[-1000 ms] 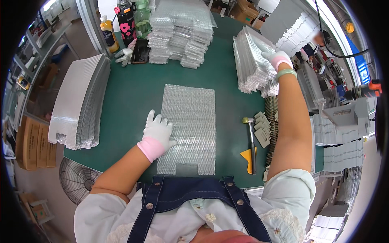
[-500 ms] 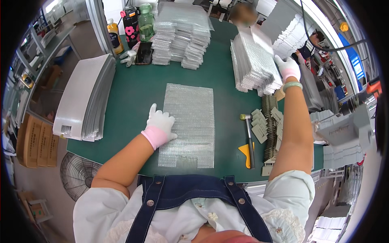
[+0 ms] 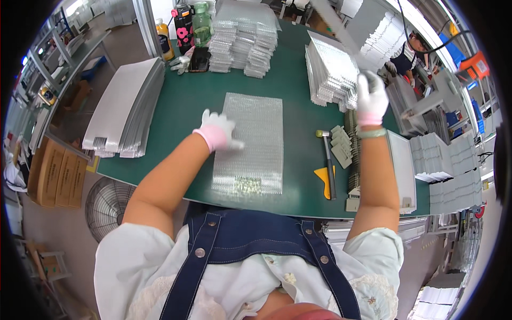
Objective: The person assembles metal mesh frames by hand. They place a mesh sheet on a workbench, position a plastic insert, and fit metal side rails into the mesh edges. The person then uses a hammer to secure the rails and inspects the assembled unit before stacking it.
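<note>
A silvery bubble-wrap sheet [image 3: 256, 141] with a small notch-like patch at its near end lies flat on the green table [image 3: 186, 114]. On its left edge rests my left hand [image 3: 218, 132], in a white glove with a pink cuff, fingers spread. My right hand [image 3: 372, 98], gloved likewise, is raised at the right side of a bubble-wrap stack [image 3: 329, 72]. Its fingers are curled on a lifted bubble-wrap sheet [image 3: 337, 25], seen nearly edge-on and blurred, slanting up and away to the left. The exact grip is partly hidden.
A hammer [image 3: 327, 160], a yellow scraper [image 3: 323, 178] and grey-green plates [image 3: 341, 146] lie at right. A grey panel stack [image 3: 125, 106] stands left; another bubble-wrap stack [image 3: 242, 37], bottles [image 3: 201, 24] and a phone [image 3: 200, 60] are behind. A co-worker [image 3: 404, 61] is at far right.
The sheet at the right stack has risen and tilted up with my right hand. My left hand stays on the flat sheet. The whole view has shifted slightly.
</note>
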A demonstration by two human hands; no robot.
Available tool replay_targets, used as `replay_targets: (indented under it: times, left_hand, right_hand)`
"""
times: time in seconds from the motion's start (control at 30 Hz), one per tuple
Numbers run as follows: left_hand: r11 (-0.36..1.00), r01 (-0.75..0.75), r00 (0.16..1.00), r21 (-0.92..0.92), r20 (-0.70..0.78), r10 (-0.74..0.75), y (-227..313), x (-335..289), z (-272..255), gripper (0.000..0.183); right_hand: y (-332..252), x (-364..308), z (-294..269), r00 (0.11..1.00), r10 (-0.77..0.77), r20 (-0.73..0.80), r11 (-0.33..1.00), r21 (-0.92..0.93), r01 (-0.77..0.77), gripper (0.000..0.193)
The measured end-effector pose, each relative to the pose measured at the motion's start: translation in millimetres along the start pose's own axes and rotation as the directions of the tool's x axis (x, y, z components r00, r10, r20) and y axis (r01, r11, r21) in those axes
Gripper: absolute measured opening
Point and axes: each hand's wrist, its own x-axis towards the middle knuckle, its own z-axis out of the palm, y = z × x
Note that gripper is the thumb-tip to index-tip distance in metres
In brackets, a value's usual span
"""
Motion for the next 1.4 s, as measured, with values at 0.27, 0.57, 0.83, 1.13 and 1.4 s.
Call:
replay_targets:
  times: [0.27, 0.57, 0.83, 1.13, 1.4]
  left_hand:
    - [-0.271, -0.546, 0.835, -0.792, -0.54, -0.105, 85, -75, -37, 0.04]
    - [0.139, -0.308, 0.91, -0.941, -0.334, -0.246, 32, -119, 19, 0.049]
    - [0.746, -0.015, 0.782, -0.666, -0.472, -0.406, 26, -95, 91, 0.086]
    - [0.755, 0.224, 0.915, -0.616, -0.135, -0.381, 25, -69, 105, 0.084]
    - [0.796, 0.261, 0.94, -0.546, -0.044, -0.338, 20, -59, 100, 0.08]
  right_hand:
    - [-135, -165, 7, 0.908, -0.396, 0.138, 0.902, 0.243, 0.356, 0.072]
    - [-118, -174, -32, 0.763, 0.352, 0.542, 0.84, 0.177, -0.514, 0.055]
    - [-117, -253, -1, 0.702, 0.478, 0.528, 0.878, -0.26, -0.402, 0.068]
    - [-103, -270, 21, 0.534, 0.57, 0.625, 0.804, -0.558, -0.205, 0.07]
    - [-106, -268, 25, 0.491, 0.595, 0.636, 0.769, -0.629, -0.118, 0.07]
